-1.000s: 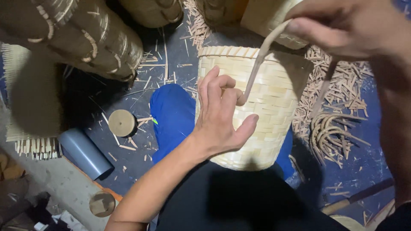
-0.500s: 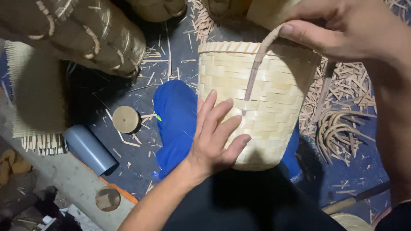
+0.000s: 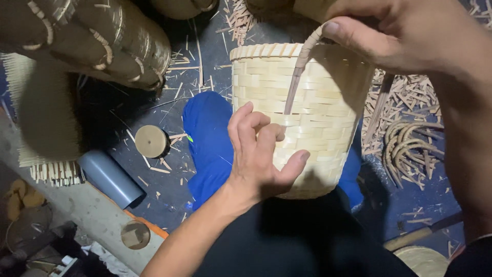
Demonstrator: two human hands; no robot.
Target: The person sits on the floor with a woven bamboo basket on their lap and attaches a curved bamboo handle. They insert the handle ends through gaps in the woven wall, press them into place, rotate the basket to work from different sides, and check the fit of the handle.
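A pale woven bamboo basket stands upright between my knees, over blue trouser legs. My left hand rests against the basket's near side, fingers curled on the weave and thumb spread to the right. My right hand is above the rim at the top right, pinching the upper end of a brown bamboo strip between thumb and fingers. The strip runs down the outside of the basket and enters the weave about halfway down.
A stack of darker woven baskets lies at the upper left. A grey pipe piece and a round wooden disc sit on the dark floor to the left. Bamboo splinters and curled strips litter the floor on the right.
The basket has tilted upright and nearer the camera. My left hand slid lower on its side. My right hand pulled the strip up, closer to the rim.
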